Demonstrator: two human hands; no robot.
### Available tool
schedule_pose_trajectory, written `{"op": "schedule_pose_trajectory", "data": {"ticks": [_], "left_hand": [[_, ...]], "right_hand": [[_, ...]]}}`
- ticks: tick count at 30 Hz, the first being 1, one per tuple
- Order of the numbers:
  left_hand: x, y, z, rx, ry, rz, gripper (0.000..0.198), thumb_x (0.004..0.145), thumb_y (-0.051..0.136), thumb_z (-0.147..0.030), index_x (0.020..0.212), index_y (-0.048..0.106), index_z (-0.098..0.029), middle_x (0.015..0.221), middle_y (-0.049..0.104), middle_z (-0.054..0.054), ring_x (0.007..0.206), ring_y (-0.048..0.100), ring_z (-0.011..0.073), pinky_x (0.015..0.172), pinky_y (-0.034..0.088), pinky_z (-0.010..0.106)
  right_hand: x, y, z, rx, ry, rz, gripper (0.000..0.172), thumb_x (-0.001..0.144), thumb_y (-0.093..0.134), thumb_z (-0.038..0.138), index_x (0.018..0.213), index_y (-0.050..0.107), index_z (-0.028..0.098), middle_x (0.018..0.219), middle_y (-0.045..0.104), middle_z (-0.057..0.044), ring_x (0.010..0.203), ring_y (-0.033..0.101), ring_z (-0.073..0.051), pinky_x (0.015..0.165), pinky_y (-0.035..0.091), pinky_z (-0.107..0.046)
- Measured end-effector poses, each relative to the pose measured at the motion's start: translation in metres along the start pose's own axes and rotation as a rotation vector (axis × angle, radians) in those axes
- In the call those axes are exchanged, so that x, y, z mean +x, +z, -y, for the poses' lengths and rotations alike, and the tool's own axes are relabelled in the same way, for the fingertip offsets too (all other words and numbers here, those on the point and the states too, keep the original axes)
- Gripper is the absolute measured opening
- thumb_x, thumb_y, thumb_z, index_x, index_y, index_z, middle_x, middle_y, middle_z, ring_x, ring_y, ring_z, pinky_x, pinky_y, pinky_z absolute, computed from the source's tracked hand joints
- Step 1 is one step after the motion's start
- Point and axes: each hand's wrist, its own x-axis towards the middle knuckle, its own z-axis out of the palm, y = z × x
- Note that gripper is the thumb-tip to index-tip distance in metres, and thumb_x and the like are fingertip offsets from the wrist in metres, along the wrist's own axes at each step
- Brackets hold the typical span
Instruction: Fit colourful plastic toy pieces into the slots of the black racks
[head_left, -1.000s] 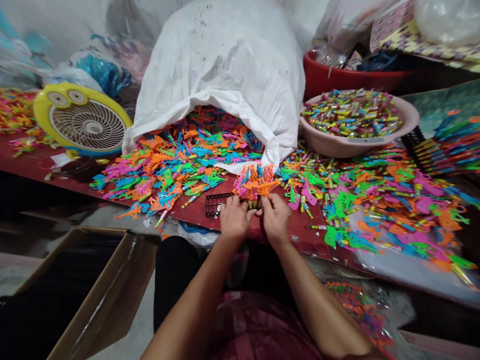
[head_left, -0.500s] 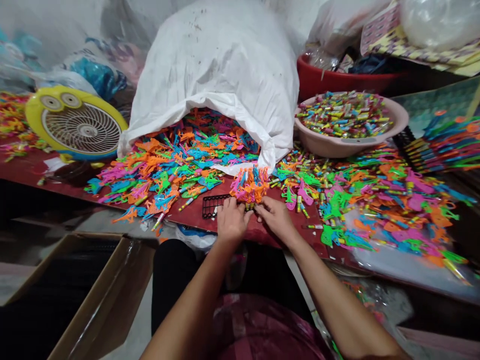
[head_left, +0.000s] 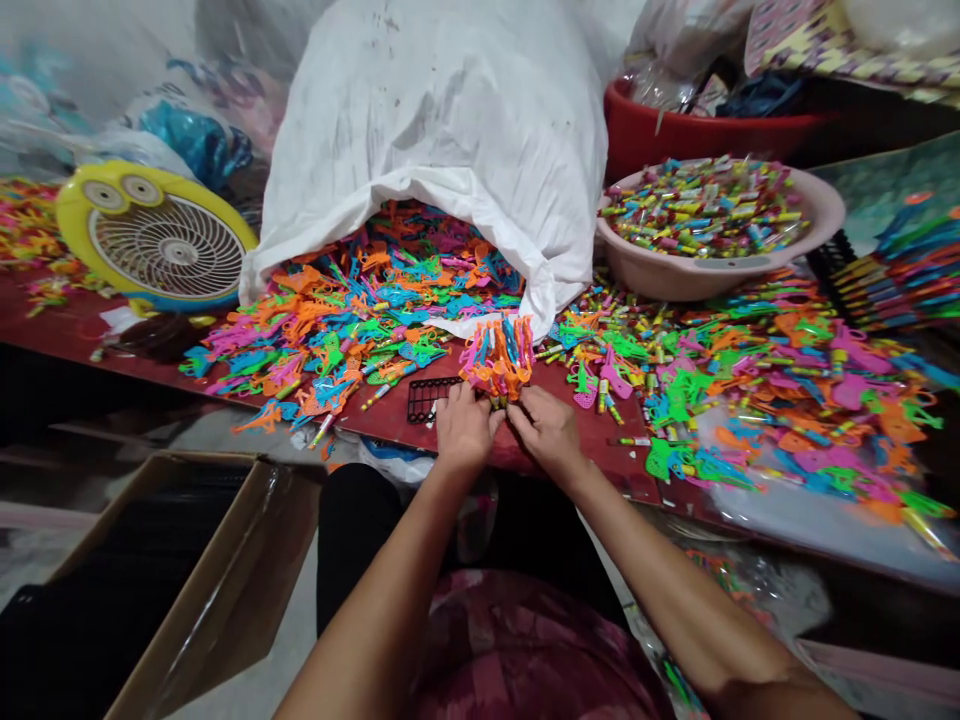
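A black plastic grid rack lies on the red table in front of me. At its right end a row of pink, orange and blue plastic toys stands packed together. My left hand is closed over the rack just left of the toys' lower ends. From the right, my right hand pinches the bottom of the row, thumb and fingertips close to my left thumb. Small yellowish tube ends show between the hands; the fingers cover most of the contact.
A large white sack spills loose toys onto the red table. More toys lie at right, below a pink basin of small tubes. A yellow fan stands left; an open cardboard box holds black pieces below.
The camera view has shifted slightly, so the table items appear a little displaced. Both hands stay at the base of the toy row, with only small finger movement.
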Motion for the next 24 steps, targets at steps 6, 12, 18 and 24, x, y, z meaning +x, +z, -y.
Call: {"op": "schedule_pose_trajectory", "data": {"ticks": [6,12,18,24], "left_hand": [[-0.012,-0.003,0.001,-0.018,0.044,-0.044,0.038,0.096,0.044,-0.048,0.117,0.066,-0.025,0.122,0.056,0.012,0.113,0.049,0.0287,0.091,0.042,0.044],[-0.038,0.013,-0.015,-0.034,0.018,-0.097,0.045,0.098,0.040,-0.030,0.140,0.049,-0.015,0.143,0.050,0.016,0.130,0.044,0.0308,0.098,0.043,0.044],[-0.046,0.011,-0.032,-0.023,0.027,-0.094,0.043,0.096,0.040,-0.020,0.136,0.052,-0.009,0.130,0.056,0.019,0.110,0.053,0.0296,0.090,0.046,0.041],[-0.047,-0.004,-0.047,-0.103,0.098,-0.049,0.037,0.095,0.037,-0.015,0.125,0.059,-0.012,0.112,0.061,0.015,0.101,0.052,0.0272,0.091,0.044,0.041]], "right_hand": [[0.005,-0.004,-0.003,0.381,0.395,0.047,0.017,0.081,0.056,0.036,0.074,0.058,0.021,0.056,0.051,0.005,0.049,0.050,-0.013,0.048,0.037,-0.024],[0.005,0.007,-0.006,0.515,0.541,-0.188,0.020,0.075,0.063,0.035,0.089,0.059,0.020,0.059,0.053,0.007,0.047,0.054,-0.012,0.046,0.039,-0.023],[-0.012,-0.001,0.002,0.186,0.447,-0.194,0.015,0.084,0.057,0.034,0.075,0.057,0.021,0.063,0.058,0.002,0.058,0.055,-0.014,0.058,0.042,-0.026],[-0.026,0.000,0.017,-0.003,0.335,-0.206,0.024,0.082,0.057,0.027,0.104,0.061,0.018,0.096,0.068,-0.009,0.084,0.062,-0.020,0.075,0.047,-0.031]]}}
